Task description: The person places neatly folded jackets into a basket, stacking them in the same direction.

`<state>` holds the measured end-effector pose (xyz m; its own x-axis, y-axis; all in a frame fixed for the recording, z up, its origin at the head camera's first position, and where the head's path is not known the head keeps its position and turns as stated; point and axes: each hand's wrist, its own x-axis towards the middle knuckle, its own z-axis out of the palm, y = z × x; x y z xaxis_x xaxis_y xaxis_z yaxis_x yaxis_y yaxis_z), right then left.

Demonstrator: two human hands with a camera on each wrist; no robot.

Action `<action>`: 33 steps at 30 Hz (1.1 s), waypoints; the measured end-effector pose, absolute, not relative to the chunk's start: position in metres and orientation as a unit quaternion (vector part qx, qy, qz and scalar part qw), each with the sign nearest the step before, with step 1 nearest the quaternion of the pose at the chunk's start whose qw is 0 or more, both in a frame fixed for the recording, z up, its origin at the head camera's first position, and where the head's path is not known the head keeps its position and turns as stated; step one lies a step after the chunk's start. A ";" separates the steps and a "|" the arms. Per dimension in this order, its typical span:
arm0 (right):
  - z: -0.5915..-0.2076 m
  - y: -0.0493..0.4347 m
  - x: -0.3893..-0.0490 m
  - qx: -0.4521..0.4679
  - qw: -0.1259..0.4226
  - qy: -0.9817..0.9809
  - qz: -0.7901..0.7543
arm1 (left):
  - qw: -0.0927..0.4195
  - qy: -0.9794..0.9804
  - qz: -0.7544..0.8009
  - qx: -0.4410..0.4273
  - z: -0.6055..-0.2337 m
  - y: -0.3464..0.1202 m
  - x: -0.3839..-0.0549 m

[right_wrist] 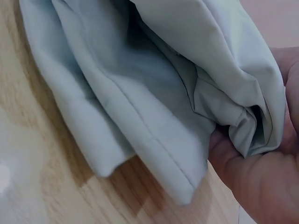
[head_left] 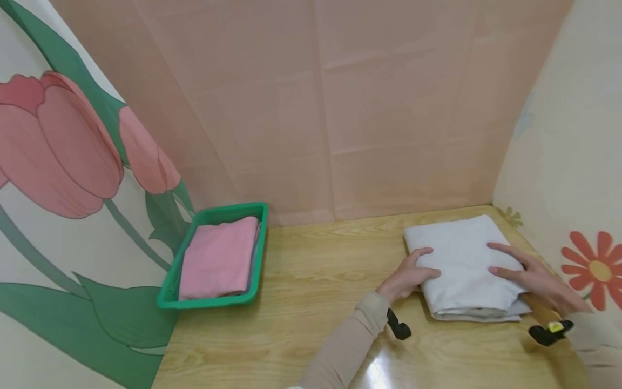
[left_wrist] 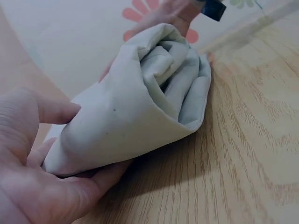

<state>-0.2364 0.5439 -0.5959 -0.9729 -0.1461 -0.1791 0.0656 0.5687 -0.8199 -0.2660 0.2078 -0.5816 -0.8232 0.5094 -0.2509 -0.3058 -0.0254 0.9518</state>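
Observation:
A thick, folded white cloth (head_left: 461, 265) lies at the right of the table, its layers showing along the near edge. My left hand (head_left: 408, 275) grips its left side; in the left wrist view, that hand (left_wrist: 51, 154) has fingers both above and beneath the fold. On the opposite side, my right hand (head_left: 529, 273) holds the right edge, with fingers over the top. Close up in the right wrist view, loose stitched layers of the cloth (right_wrist: 154, 116) hang beside the right hand (right_wrist: 261, 172), and part of that hand is hidden behind the fabric.
At the left of the wooden table (head_left: 316, 302) stands a green basket (head_left: 264, 243) with a folded pink cloth (head_left: 218, 259) in it. A pinkish-brown sheet (head_left: 340, 108) covers the back wall. Flower-painted walls (head_left: 568, 178) flank the table.

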 end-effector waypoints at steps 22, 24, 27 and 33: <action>-0.584 0.512 -0.228 -0.044 0.056 0.848 -0.525 | 0.246 0.707 0.657 0.091 -0.568 0.171 -0.268; -0.582 0.506 -0.229 -0.042 0.059 0.844 -0.531 | 0.241 0.718 0.646 0.094 -0.566 0.165 -0.268; -0.579 0.499 -0.231 -0.046 0.064 0.835 -0.544 | 0.233 0.725 0.641 0.100 -0.563 0.157 -0.268; -0.574 0.486 -0.236 -0.063 0.068 0.832 -0.547 | 0.215 0.715 0.653 0.125 -0.558 0.143 -0.272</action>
<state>-0.2358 0.4857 -0.5739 -0.9829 -0.1788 -0.0450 -0.0298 0.3946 -0.9184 -0.2715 0.1430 -0.5580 -0.8767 0.4588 -0.1442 -0.1019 0.1157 0.9880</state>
